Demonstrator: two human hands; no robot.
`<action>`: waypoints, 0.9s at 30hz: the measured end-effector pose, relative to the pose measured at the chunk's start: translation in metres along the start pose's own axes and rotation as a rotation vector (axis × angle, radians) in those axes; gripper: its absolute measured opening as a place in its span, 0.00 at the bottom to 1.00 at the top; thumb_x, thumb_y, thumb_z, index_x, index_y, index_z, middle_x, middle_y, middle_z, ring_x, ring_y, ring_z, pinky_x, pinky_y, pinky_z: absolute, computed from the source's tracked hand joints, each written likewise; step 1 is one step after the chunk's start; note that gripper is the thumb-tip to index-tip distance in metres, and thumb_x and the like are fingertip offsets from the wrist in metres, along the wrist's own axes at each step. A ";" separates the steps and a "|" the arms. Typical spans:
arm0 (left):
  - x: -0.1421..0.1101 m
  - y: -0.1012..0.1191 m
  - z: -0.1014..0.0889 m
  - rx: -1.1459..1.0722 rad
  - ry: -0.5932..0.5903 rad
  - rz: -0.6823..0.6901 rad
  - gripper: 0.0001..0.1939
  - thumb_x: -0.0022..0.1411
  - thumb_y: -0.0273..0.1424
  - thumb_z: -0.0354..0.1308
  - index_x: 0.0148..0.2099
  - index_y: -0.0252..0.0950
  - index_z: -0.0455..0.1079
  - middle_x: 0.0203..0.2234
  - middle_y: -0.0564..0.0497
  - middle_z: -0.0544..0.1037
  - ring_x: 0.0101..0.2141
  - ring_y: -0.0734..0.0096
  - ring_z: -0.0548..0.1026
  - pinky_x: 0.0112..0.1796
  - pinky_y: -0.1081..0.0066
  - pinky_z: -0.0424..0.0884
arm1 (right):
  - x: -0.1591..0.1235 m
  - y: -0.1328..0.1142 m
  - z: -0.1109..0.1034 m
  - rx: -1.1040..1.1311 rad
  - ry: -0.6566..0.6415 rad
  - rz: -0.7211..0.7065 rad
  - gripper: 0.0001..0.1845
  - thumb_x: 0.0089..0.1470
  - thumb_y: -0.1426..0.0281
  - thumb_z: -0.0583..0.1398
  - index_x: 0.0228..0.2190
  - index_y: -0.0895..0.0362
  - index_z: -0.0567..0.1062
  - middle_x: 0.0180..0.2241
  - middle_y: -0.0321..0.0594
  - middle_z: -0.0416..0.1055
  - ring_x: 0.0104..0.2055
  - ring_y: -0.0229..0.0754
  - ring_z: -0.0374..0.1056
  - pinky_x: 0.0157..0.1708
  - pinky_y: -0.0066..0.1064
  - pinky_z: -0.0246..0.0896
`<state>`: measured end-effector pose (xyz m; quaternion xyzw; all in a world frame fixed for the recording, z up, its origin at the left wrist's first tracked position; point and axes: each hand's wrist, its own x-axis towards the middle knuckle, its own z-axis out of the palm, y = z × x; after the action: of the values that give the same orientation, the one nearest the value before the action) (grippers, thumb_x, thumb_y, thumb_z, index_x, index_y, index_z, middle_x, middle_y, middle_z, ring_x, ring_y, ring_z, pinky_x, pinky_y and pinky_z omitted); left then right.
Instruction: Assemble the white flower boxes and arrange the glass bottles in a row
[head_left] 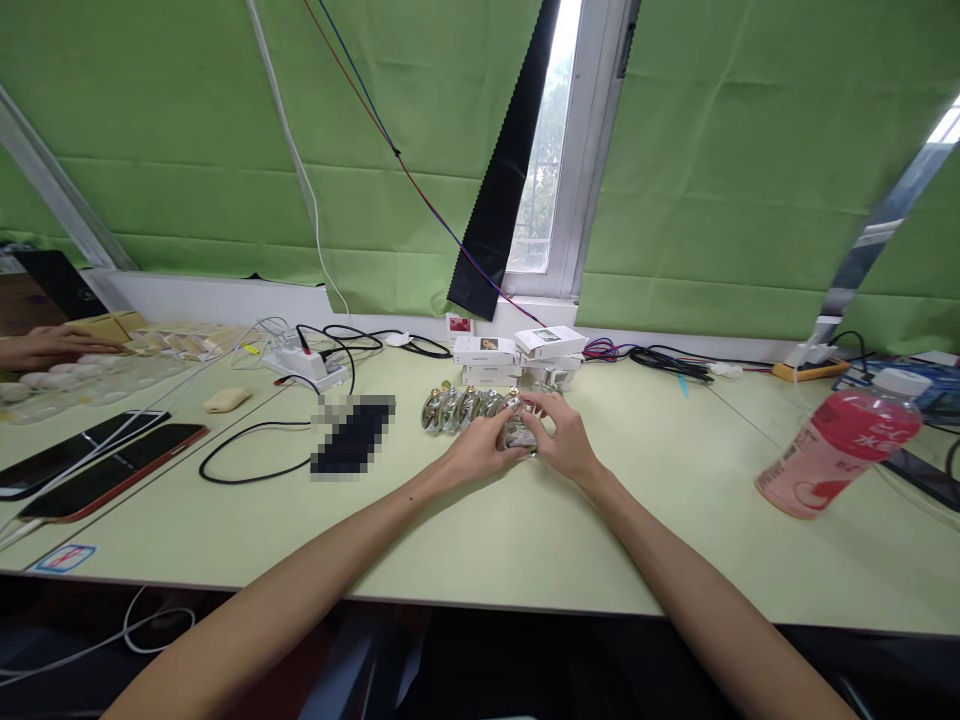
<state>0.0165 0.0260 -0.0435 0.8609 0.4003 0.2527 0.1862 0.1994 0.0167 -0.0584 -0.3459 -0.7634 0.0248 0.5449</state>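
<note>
My left hand (486, 447) and my right hand (561, 435) meet near the middle of the table. Between their fingers is a shiny silver rounded piece (517, 432) with a small gold-coloured knob on top. It stands upright, and the fingers cover much of its sides. Both hands are closed around it. Just left of it, a row of similar silver pieces (450, 410) stands close together. Behind them are stacked small white boxes (484, 352), with pictures printed on top. What kind of article the silver pieces are, I cannot tell.
A pink drink bottle (840, 445) stands at the right. On the left are a dark blurred-out object (352, 438), a cable, two phones (112, 470) and a power strip (304, 365). Another person's hand (64, 347) rests at the far left. Cable bundles (671, 362) run along the wall.
</note>
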 end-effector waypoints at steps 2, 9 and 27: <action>0.000 0.000 0.000 0.001 0.000 0.000 0.20 0.59 0.39 0.63 0.51 0.36 0.70 0.22 0.58 0.71 0.24 0.71 0.68 0.26 0.72 0.56 | 0.000 0.001 0.001 0.001 0.002 -0.008 0.13 0.64 0.70 0.56 0.49 0.54 0.74 0.43 0.44 0.78 0.40 0.47 0.69 0.41 0.41 0.68; 0.000 -0.001 0.000 -0.016 0.000 0.003 0.21 0.59 0.39 0.63 0.52 0.36 0.70 0.23 0.57 0.73 0.24 0.71 0.69 0.26 0.72 0.56 | 0.001 0.000 0.003 -0.034 0.011 0.001 0.11 0.63 0.71 0.57 0.47 0.54 0.74 0.40 0.44 0.77 0.39 0.48 0.67 0.40 0.41 0.67; 0.001 -0.002 0.002 -0.010 0.012 0.018 0.18 0.58 0.38 0.63 0.49 0.38 0.70 0.21 0.59 0.70 0.23 0.73 0.67 0.25 0.73 0.54 | 0.001 -0.005 0.004 -0.053 0.047 0.045 0.11 0.62 0.66 0.60 0.46 0.54 0.74 0.40 0.43 0.77 0.39 0.47 0.67 0.41 0.40 0.66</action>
<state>0.0166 0.0282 -0.0457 0.8622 0.3922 0.2615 0.1857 0.1938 0.0151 -0.0572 -0.3778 -0.7428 0.0085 0.5527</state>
